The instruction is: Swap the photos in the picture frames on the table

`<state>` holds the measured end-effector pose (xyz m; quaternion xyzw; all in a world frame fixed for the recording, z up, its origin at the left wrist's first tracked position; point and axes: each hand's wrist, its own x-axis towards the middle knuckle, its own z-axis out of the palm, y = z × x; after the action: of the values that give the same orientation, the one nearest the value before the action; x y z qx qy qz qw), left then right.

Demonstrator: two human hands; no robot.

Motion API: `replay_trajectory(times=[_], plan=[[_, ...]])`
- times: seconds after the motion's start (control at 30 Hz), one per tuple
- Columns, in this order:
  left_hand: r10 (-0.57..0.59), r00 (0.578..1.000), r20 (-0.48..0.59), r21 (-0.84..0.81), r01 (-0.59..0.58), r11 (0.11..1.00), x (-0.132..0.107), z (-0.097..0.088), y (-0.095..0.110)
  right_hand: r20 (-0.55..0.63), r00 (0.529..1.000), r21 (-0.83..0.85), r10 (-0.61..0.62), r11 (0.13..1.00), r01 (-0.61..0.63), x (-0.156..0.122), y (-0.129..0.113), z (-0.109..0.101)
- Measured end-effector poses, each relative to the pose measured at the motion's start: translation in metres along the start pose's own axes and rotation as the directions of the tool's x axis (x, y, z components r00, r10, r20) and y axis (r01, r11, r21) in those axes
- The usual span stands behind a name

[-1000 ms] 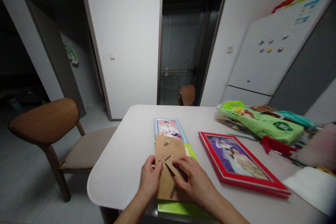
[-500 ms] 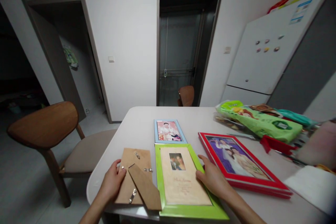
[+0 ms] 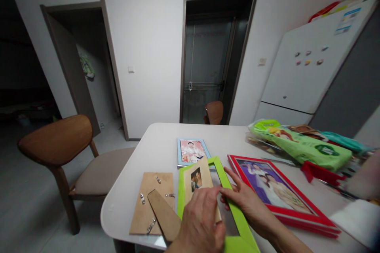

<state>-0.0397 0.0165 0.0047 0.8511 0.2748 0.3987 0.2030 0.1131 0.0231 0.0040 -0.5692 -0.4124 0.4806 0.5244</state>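
Observation:
A cream printed insert (image 3: 194,201) with a small couple photo stands partly lifted and tilted inside the green picture frame (image 3: 234,205). Its right edge is pinched by my left hand (image 3: 202,215), which covers the lower part. My right hand (image 3: 242,197) is closed on the frame's right side, thumb over the opening. To the left, the brown backing board (image 3: 142,213) lies flat with its metal clips and stand leg (image 3: 163,211) facing up. Beyond the green frame, a light blue framed picture (image 3: 192,152) rests on the table.
Red picture frames (image 3: 267,184) lie stacked at the right of the white table (image 3: 124,193). Behind them are a green package (image 3: 311,146), a red-handled tool (image 3: 319,174) and white tissue (image 3: 359,217). A wooden chair (image 3: 56,138) stands at the left.
My left hand has left the backing board and moved right onto the insert. The insert has come up out of the frame at its right side. The green frame is slightly tilted.

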Motion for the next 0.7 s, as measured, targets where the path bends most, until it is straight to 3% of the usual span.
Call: replay_trajectory(times=[0.1,0.2,0.27,0.37,0.43,0.63,0.67,0.7], plan=[[-0.183,0.969,-0.165,0.0,0.186,0.983,-0.005,-0.027,-0.014,-0.068,0.996,-0.348,-0.054,0.937,0.027,0.01,0.016,-0.014],[-0.446,0.854,-0.268,-0.102,0.435,0.895,-0.023,-0.05,-0.04,-0.118,0.977,-0.759,-0.178,0.65,0.027,0.019,0.035,-0.026],[-0.553,0.796,-0.249,-0.173,0.525,0.833,-0.039,-0.059,-0.059,-0.097,0.967,-0.861,-0.234,0.507,0.036,0.023,0.046,-0.03],[-0.642,0.744,-0.185,-0.162,0.621,0.767,-0.061,-0.063,-0.081,-0.062,0.962,-0.889,-0.265,0.454,0.068,0.026,0.057,-0.032],[-0.651,0.747,-0.133,-0.065,0.649,0.758,-0.07,-0.062,-0.088,-0.045,0.957,-0.901,-0.287,0.426,0.085,0.027,0.062,-0.033],[-0.558,0.827,-0.064,0.27,0.552,0.789,-0.073,-0.065,-0.088,-0.007,0.926,-0.908,-0.377,0.39,0.152,0.022,0.055,-0.02],[-0.546,0.836,-0.063,0.319,0.535,0.782,-0.072,-0.066,-0.087,-0.006,0.919,-0.885,-0.393,0.43,0.178,0.02,0.053,-0.013],[-0.531,0.844,-0.067,0.365,0.516,0.775,-0.071,-0.066,-0.086,-0.02,0.926,-0.822,-0.377,0.533,0.199,0.018,0.051,-0.003]])
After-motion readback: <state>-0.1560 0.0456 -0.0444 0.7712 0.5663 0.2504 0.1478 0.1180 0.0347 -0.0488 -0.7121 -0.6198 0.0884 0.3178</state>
